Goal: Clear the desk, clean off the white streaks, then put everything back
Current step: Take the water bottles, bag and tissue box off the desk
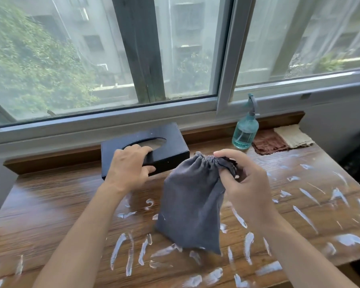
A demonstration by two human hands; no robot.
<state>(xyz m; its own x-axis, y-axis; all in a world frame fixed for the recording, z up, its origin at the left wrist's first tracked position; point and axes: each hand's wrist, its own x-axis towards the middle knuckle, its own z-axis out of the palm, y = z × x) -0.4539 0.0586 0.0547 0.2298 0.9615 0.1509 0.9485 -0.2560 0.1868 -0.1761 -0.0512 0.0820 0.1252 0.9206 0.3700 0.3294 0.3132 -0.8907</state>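
Both grips hold: right hand point(243, 183) pinches the pouch point(193, 202) hanging below, left hand point(131, 165) clasps the tissue box point(170, 146).

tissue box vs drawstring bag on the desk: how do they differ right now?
The tissue box is rigid, black and rectangular with an oval opening on top; the drawstring bag is soft grey cloth, gathered at the neck. The tissue box sits at the back near the window sill; the drawstring bag is nearer, over the white streaks. The left hand grips the tissue box's near edge; the right hand pinches the drawstring bag's neck. Both are dark and being held.
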